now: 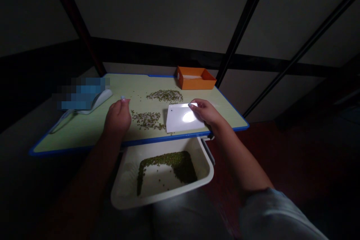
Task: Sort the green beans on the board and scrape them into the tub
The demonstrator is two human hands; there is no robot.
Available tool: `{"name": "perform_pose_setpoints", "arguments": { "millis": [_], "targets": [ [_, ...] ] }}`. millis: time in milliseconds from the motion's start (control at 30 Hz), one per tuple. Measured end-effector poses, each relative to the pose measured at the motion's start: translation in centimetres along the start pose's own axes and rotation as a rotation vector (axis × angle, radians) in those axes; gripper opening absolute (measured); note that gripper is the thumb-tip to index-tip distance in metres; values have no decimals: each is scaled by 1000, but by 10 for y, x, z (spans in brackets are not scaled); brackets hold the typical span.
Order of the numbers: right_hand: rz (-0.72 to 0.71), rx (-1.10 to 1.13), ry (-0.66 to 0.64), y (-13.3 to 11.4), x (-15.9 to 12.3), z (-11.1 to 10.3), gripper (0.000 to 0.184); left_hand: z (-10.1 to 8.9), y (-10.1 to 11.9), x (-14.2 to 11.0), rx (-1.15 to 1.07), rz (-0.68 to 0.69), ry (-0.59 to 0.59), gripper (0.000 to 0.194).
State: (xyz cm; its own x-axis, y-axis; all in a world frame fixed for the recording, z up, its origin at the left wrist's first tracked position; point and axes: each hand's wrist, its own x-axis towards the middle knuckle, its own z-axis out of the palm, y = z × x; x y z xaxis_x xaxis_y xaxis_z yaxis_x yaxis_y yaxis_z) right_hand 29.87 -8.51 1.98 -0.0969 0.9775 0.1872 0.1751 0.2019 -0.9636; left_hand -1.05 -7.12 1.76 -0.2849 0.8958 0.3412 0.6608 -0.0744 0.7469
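My right hand (204,110) grips the right side of a flat white rectangular plate (176,119), thumb on top. It has a small dark hole near its upper left corner and a bright glare spot. The plate lies low over the front of the table, next to a loose patch of small green beans (147,119). Left of those beans, my left hand (117,117) is closed with the thumb up; whatever its fingers hold is hidden. Farther back lies a second bean pile (165,96). Below the table edge, a white drawer-like bin (165,197) contains many more green beans.
The pale green table (81,135) has a blue rim. An orange open box (197,83) stands at its back right. On the left lies a blurred blue item (84,93) with a white curled edge. A panelled wall (157,11) rises close behind.
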Motion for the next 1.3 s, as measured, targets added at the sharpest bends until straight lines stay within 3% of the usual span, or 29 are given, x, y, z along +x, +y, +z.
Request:
{"name": "perform_pose_setpoints", "arguments": {
  "millis": [267,600,733,900,1300],
  "targets": [
    [81,46,-68,-2,-5,-3,52,-2,-1,-2,-17,-12,-3,53],
    [73,95,-97,-1,-6,-4,53,-1,0,-2,-3,20,-14,56],
    [67,108,-38,-1,-4,-4,56,-3,4,-4,-13,-33,-22,56],
    [35,100,96,2,-2,-3,57,-2,1,-3,-35,-4,0,52],
    [3,40,74,1,-3,0,53,2,-6,0,-67,-11,20,47]
  ]
}}
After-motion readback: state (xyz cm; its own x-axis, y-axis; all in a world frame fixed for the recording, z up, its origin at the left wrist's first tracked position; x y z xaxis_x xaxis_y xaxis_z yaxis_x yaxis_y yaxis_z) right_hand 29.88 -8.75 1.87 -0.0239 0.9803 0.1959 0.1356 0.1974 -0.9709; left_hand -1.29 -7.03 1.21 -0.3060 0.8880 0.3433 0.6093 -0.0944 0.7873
